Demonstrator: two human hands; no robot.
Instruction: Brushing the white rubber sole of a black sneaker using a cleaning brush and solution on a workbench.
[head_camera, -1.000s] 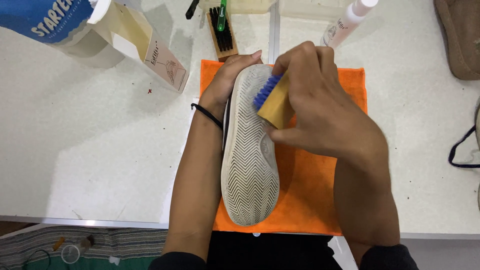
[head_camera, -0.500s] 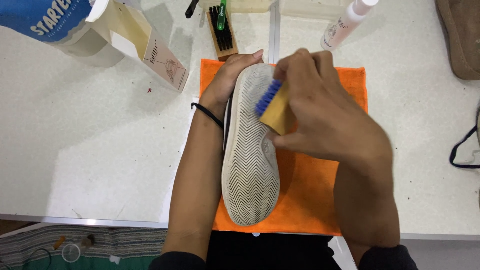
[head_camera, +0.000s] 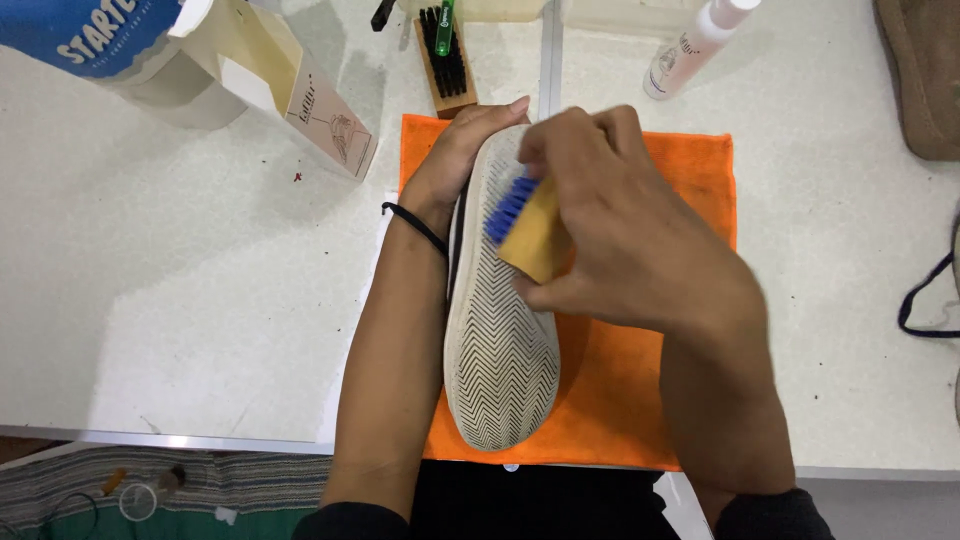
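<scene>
**Shoe sole up, long axis running from the near edge to the far edge of the table**

At the far left corner of the white table (head_camera: 180, 300), a blue-lidded container (head_camera: 90, 40) and an open cream carton (head_camera: 270, 90) stand well apart from the work.

The left hand (head_camera: 460, 160) lies along the left side of the shoe (head_camera: 500, 330). Its fingers are curved around the toe end and closed against the shoe, steadying it. A black band (head_camera: 415, 225) sits on that wrist.

The shoe rests on an orange cloth (head_camera: 690, 180) at the middle of the table's near edge. It is turned sole up, with the zigzag tread facing the camera. Its long axis runs near edge to far edge; the heel points toward the person.

The right hand (head_camera: 640, 240) crosses the sole from the right. Its fingers are closed around a tan-backed brush (head_camera: 530, 230). The blue bristles touch the tread on the far half of the sole, just beside the left fingertips. The right hand is blurred.

Beyond the cloth's far edge lie a wooden brush with black bristles (head_camera: 448, 60) and, further right, a white bottle (head_camera: 695, 45). A brown item (head_camera: 920, 70) occupies the far right corner.
</scene>
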